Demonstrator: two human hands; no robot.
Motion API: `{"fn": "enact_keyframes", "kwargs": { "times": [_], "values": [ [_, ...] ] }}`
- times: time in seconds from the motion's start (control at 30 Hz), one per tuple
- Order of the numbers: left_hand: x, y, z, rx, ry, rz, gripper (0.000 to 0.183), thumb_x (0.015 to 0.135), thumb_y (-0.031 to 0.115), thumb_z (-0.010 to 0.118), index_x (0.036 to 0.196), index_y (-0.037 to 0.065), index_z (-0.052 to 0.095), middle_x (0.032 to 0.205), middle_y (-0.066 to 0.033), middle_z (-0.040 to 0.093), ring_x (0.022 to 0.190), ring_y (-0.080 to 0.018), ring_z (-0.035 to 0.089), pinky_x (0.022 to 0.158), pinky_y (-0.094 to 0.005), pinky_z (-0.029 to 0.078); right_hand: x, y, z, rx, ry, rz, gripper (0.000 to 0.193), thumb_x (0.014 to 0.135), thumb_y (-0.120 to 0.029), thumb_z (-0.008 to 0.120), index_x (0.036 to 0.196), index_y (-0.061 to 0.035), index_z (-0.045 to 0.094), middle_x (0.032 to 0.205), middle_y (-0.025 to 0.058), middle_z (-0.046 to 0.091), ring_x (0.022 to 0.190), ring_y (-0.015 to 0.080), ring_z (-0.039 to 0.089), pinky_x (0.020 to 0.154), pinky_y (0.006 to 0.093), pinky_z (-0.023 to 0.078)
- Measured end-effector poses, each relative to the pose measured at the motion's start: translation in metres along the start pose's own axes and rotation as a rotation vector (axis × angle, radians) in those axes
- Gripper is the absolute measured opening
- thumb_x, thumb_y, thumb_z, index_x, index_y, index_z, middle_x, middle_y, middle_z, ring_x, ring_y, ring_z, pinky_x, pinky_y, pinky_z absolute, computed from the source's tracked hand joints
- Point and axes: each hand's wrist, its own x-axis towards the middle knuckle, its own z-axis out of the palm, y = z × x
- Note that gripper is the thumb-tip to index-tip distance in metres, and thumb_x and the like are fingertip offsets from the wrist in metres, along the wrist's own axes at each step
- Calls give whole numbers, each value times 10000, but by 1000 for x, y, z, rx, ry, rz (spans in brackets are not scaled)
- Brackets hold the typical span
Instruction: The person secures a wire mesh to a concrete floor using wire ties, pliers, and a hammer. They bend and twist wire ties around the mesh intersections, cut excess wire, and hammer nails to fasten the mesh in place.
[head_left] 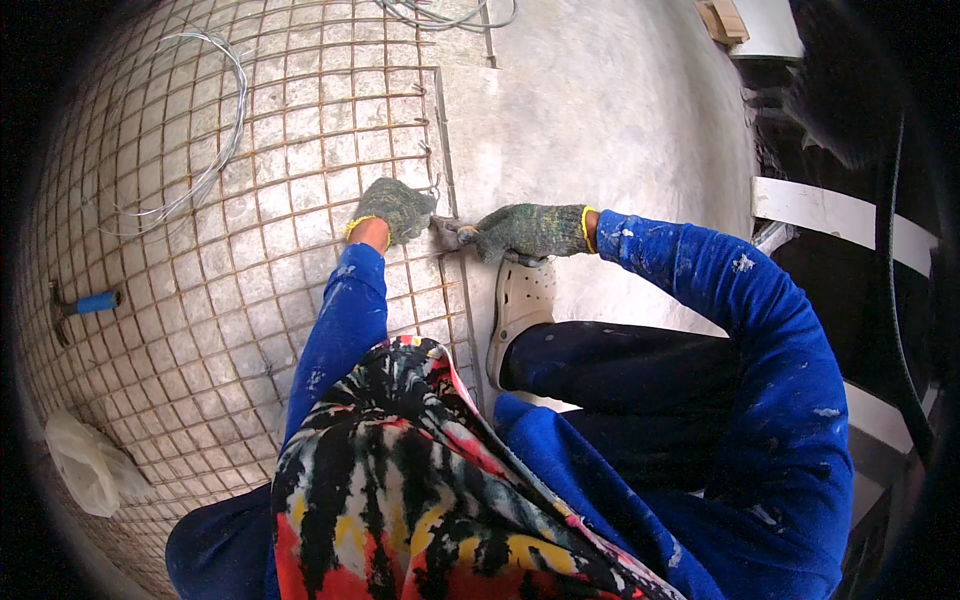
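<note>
A grid of rusty steel mesh (290, 205) lies over the concrete at the left, its bar ends reaching a straight edge in the floor. At that edge my right hand (535, 230), in a grey-green knit glove with a yellow cuff, is closed round a pair of pincers (455, 235). The jaws point left, at the mesh's outermost bars. Just left of the jaws, my left hand (395, 210), gloved alike, is closed low over the mesh; what its fingers hold is hidden. Whether the jaws grip a wire is too small to tell.
A loose coil of wire (240, 110) rests on the mesh, with another coil (440, 18) at the top. Far left lie a blue-handled hammer (90, 303) and a plastic bag (85, 465). My beige clog (522, 300) stands on smooth concrete. A dark cable (890, 250) hangs right.
</note>
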Motion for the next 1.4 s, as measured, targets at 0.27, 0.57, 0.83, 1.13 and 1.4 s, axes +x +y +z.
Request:
{"fn": "enact_keyframes", "kwargs": {
  "times": [0.27, 0.57, 0.83, 1.13, 1.4],
  "values": [
    [-16, 27, -14, 215, -16, 147, 333, 927, 368, 576, 985, 127, 798, 1060, -146, 765, 1004, -348, 727, 887, -465, 566, -5, 15, -23, -99, -11, -243, 272, 868, -62, 712, 1140, -62, 700, 1155, 185, 693, 1059, 388, 667, 906, 449, 556],
    [-43, 68, -9, 183, 332, -181, 324, 942, 318, 591, 844, 56, 754, 854, -198, 723, 826, -388, 701, 767, -512, 554, -6, 62, -26, -139, 378, -892, 268, 899, -168, 714, 1151, -77, 724, 1172, 127, 719, 987, 269, 704, 814, 382, 584],
    [-58, 92, -16, -119, 542, -391, 328, 932, 368, 631, 920, 53, 726, 887, -225, 710, 833, -410, 695, 777, -522, 543, -34, 99, 3, 313, 164, -398, 349, 956, -149, 659, 1301, -114, 699, 1209, 103, 709, 907, 188, 703, 775, 319, 588],
    [-49, 78, -50, -202, 209, -359, 327, 941, 369, 602, 933, 79, 751, 966, -219, 729, 927, -413, 700, 841, -532, 541, -11, 105, 38, 141, 336, -615, 353, 921, -135, 668, 1271, -107, 693, 1386, 142, 650, 1283, 342, 609, 1084, 451, 496],
    [-51, 87, -53, -1, 407, -352, 282, 958, 344, 613, 953, 92, 739, 945, -191, 729, 925, -395, 702, 835, -517, 540, -3, 107, 64, 55, 439, -638, 379, 993, -208, 646, 1350, -80, 653, 1536, 118, 545, 1363, 302, 548, 1108, 405, 468]
  ]
}}
